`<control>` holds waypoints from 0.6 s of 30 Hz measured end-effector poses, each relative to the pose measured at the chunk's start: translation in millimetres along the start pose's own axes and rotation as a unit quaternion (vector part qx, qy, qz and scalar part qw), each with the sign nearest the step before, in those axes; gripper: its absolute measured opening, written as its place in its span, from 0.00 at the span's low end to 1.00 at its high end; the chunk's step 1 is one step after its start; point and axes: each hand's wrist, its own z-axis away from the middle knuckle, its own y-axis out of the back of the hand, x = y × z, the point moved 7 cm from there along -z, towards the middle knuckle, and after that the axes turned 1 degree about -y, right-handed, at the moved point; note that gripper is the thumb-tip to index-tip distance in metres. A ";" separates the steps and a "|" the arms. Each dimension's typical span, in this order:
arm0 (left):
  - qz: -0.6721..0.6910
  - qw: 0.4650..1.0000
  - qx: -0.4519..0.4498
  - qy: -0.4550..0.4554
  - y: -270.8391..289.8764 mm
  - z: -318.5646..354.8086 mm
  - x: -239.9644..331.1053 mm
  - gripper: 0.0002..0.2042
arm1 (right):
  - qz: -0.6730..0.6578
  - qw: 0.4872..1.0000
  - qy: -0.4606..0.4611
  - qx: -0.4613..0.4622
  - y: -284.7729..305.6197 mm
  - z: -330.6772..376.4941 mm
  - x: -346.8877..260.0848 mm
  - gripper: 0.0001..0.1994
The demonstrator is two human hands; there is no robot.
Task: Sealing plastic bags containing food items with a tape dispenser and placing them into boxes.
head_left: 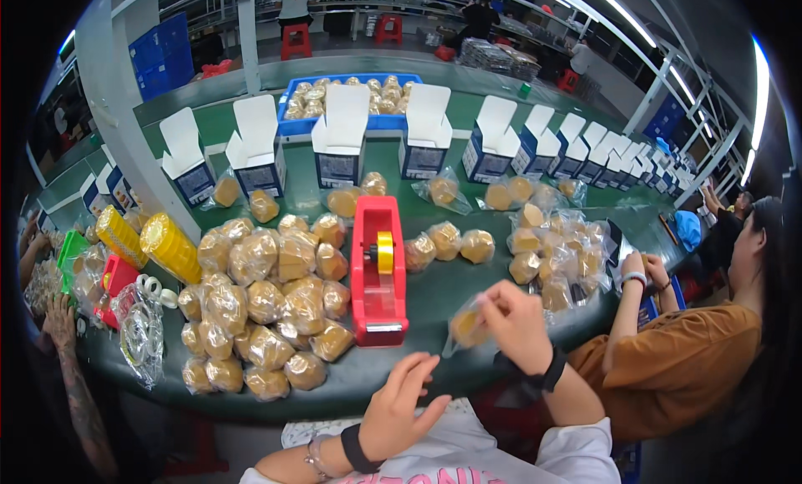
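Nearest the camera, at six o'clock, a white shirt [551,450] with pink lettering is seen, and above it the left hand [405,405] is held released, its fingers extended and its thumb spread apart, near the table edge. Between four and five o'clock, a bagged tan piece [465,327] is grasped by the right hand [518,323], pinched between thumb and fingers, its clear plastic drawn up around it; by this hand it is held over the green tabletop [439,296]. Black bands are worn on both wrists. Just left of the centre, a red tape dispenser [362,275] is placed, fitted with a yellow roll [385,252]. At eight o'clock, a large pile of wrapped tan pieces [267,308] is heaped beside it, and at three o'clock a smaller heap [555,254] is gathered. From ten round to two o'clock, white-and-blue boxes [341,137] are lined up with lids raised; behind them, between eleven and twelve, more pieces are held in a blue tray [294,126]. At nine o'clock, yellow rolls [171,248] are stacked. At four o'clock, a brown top [685,371] is worn by a seated co-worker.
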 end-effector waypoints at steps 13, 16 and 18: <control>-0.293 0.951 -0.045 -0.092 -64.0 13.2 8.3 0.04 | 0.176 0.978 0.101 0.037 -2.2 111.6 13.0 0.21; -0.306 0.947 -0.040 -0.089 -60.8 15.1 5.1 0.04 | 0.186 0.974 0.073 0.107 -4.2 120.3 14.6 0.27; -0.296 0.950 -0.037 -0.093 -59.9 24.4 15.9 0.04 | 0.159 0.978 0.065 0.117 -9.8 124.8 8.5 0.27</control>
